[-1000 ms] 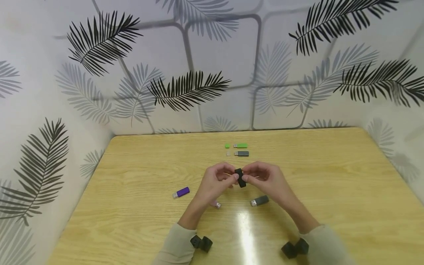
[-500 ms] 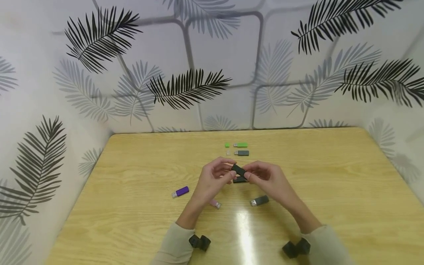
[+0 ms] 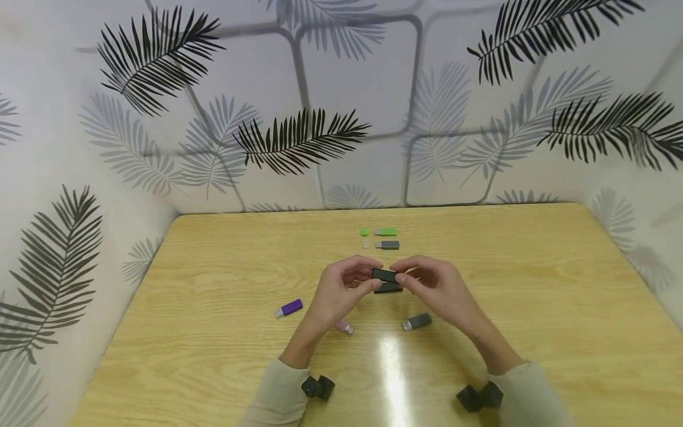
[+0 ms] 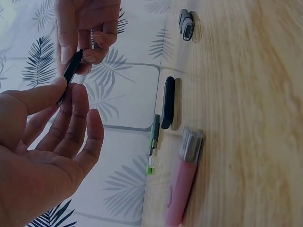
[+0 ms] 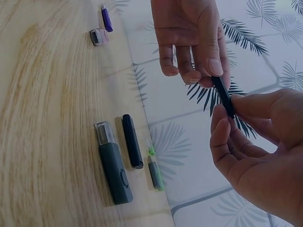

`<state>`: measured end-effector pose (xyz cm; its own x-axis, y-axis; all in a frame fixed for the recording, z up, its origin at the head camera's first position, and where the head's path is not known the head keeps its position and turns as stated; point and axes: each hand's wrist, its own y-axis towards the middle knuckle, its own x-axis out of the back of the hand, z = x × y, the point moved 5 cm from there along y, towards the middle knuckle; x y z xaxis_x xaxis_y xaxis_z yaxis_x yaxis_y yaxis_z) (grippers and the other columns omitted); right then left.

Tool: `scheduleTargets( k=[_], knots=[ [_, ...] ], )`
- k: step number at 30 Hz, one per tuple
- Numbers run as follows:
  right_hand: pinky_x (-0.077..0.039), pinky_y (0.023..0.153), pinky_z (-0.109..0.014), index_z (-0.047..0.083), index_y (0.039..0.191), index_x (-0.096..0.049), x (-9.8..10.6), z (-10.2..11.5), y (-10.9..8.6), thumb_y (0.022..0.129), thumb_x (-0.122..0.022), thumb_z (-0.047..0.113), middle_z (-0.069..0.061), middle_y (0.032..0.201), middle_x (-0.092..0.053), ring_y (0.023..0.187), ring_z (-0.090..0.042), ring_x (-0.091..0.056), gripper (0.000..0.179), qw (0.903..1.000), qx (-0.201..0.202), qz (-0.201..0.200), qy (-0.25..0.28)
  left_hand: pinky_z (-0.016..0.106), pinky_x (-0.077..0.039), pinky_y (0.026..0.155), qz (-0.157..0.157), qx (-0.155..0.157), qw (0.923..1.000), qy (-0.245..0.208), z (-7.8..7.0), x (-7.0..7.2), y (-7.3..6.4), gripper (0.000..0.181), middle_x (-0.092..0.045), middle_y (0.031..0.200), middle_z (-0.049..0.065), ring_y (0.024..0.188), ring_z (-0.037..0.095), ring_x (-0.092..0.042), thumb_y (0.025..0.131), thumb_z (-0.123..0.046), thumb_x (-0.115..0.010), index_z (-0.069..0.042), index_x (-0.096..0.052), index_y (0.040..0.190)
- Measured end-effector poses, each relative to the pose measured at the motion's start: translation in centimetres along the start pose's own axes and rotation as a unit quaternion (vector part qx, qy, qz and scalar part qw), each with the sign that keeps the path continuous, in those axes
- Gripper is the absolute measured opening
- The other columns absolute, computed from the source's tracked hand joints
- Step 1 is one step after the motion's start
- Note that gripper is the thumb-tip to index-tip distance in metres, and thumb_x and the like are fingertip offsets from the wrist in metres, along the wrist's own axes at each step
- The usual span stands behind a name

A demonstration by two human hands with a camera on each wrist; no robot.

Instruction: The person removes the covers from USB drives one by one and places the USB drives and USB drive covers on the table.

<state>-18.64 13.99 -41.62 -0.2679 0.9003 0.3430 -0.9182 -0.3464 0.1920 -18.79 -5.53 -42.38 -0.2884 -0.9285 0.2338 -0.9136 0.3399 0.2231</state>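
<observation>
Between both hands a slim black USB stick [image 3: 384, 275] is held up over the table, nearly level across the head view; no connector shows on it. My left hand [image 3: 338, 293] pinches one end between thumb and fingers. At the other end, the thumb and fingers of my right hand [image 3: 439, 287] pinch it too. A second black stick [image 3: 388, 288] lies on the table just beneath, seen whole in the left wrist view as a dark rounded bar [image 4: 168, 102]. Near my right wrist lies a dark grey USB stick [image 3: 417, 322] with a clear cap [image 5: 104, 133].
On the wooden table [image 3: 213, 362], a purple USB stick [image 3: 290, 308] and a pink one [image 4: 182, 191] lie to the left. Farther back are a green USB stick [image 3: 386, 232] with its cap [image 3: 364, 232], and a grey one [image 3: 388, 245] beside a clear cap [image 3: 365, 245]. A patterned wall stands behind.
The held black USB stick has turned from steeply upright to nearly level. The second black stick beneath it has come into sight. Both hands stay in about the same place.
</observation>
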Motion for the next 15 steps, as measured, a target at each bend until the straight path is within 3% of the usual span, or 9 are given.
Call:
scheduleTargets(
  k=[5,10,15],
  knots=[
    [-0.06,0.075,-0.03,0.005,0.112,-0.075,0.0,0.5,0.0,0.097,-0.072,0.007,-0.01,0.108,-0.072,0.089,-0.025,-0.07,0.016,0.9998,0.015,-0.001,-0.013,0.031,-0.059,0.08,0.002,-0.005,0.9999,0.015,-0.2,0.0,0.0,0.021,-0.072,0.097,0.008,0.087,0.017,-0.069,0.094,-0.005,-0.074,-0.002,-0.072,0.115],
    [-0.061,0.075,-0.031,0.007,0.112,-0.075,0.1,1.0,-0.2,0.09,-0.079,0.003,-0.004,0.105,-0.072,0.088,-0.019,-0.069,0.022,0.9988,0.031,0.002,-0.039,0.03,-0.059,0.078,0.007,-0.004,1.0,-0.003,-0.2,-0.1,0.0,0.019,-0.072,0.095,0.01,0.084,0.017,-0.07,0.093,-0.002,-0.075,-0.001,-0.073,0.112],
    [-0.06,0.072,-0.029,0.009,0.11,-0.076,0.4,1.6,-0.3,0.088,-0.081,0.002,-0.001,0.104,-0.073,0.083,-0.015,-0.068,0.024,0.9949,0.073,-0.006,-0.069,0.031,-0.06,0.08,0.015,-0.01,0.9997,-0.015,-0.6,-0.3,0.1,0.018,-0.072,0.096,0.011,0.085,0.018,-0.071,0.093,-0.003,-0.075,-0.001,-0.073,0.111]
  ],
)
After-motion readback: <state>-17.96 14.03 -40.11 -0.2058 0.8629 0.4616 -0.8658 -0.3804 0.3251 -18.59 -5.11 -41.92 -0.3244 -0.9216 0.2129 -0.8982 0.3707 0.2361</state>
